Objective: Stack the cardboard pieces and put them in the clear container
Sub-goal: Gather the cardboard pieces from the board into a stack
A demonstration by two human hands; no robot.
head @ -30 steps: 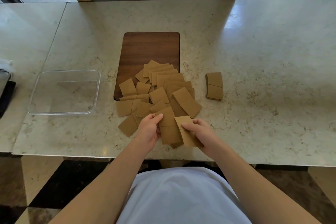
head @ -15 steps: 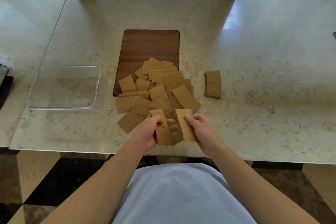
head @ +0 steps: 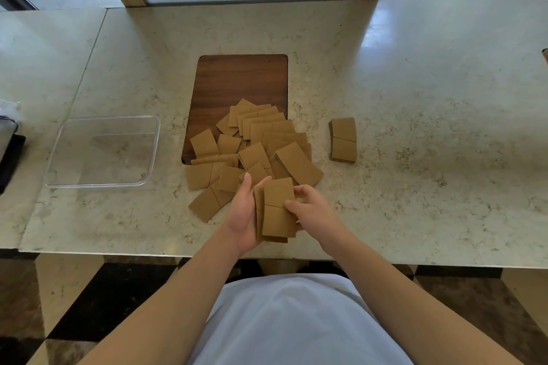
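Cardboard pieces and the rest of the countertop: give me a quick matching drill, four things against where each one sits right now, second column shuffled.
Things:
1. clear container
2. wooden board
3. small finished stack
4. pieces being squared up

Places:
A. alone on the stone, right of the loose pile
B. in the grip of the left hand and right hand, near the counter edge
C. left of the pile, with no cardboard in it
D. behind the pile, its near end covered by pieces

Pairs: 1-C, 2-D, 3-A, 4-B
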